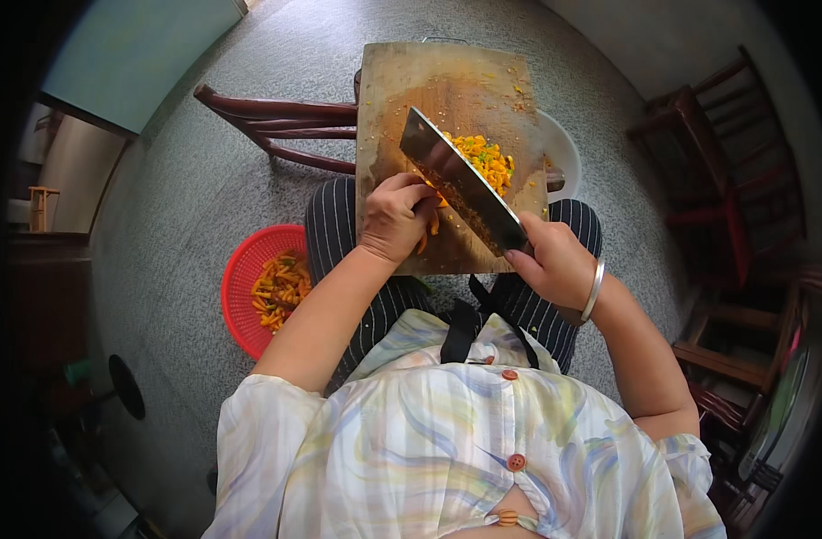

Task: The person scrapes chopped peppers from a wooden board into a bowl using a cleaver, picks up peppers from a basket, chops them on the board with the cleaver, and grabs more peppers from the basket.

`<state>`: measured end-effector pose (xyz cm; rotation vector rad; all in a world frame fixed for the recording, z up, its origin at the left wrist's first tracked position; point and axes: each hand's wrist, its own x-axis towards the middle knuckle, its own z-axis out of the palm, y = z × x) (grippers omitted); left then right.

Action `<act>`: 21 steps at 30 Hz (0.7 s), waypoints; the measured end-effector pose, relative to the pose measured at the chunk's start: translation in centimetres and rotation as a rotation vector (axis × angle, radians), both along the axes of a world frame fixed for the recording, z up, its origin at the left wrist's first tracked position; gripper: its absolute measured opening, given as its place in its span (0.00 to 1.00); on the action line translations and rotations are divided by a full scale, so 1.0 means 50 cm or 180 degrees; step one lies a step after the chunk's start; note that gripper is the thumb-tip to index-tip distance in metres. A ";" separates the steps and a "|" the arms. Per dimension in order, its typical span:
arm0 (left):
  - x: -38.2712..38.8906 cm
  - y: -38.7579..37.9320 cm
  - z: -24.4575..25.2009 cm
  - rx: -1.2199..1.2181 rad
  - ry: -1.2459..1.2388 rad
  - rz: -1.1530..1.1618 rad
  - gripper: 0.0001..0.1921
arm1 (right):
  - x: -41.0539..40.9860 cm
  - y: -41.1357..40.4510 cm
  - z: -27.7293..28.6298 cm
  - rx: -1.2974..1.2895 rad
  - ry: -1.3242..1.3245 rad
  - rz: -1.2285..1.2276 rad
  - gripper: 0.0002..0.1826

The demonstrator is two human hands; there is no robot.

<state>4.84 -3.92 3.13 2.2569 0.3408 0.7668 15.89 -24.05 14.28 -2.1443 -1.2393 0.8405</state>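
Note:
My right hand grips a broad cleaver at its handle end, with the blade slanting up and left across a worn wooden chopping board. Beside the blade's left face, my left hand pinches several orange chili peppers against the board. Their tips poke out below my fingers. On the far side of the blade lies a heap of chopped yellow-orange pepper with a few green bits. The blade's lower face carries wet bits and smears. Its contact with the peppers is partly hidden by my fingers.
A red plastic colander with whole orange peppers stands on the floor by my left leg. A white basin shows behind the board's right edge. A wooden chair lies beneath the board; more chairs stand at right.

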 end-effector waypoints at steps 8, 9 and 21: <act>0.008 -0.003 0.006 0.0146 0.0002 -0.0148 0.04 | 0.011 0.031 -0.050 -0.0011 -0.0134 -0.0157 0.12; 0.007 -0.001 0.005 0.0192 0.0030 -0.0168 0.04 | 0.016 0.036 -0.053 0.0100 -0.0156 -0.0234 0.13; -0.001 -0.003 -0.002 0.0171 -0.0025 -0.0030 0.04 | 0.010 -0.002 0.001 -0.0057 0.0227 -0.0056 0.11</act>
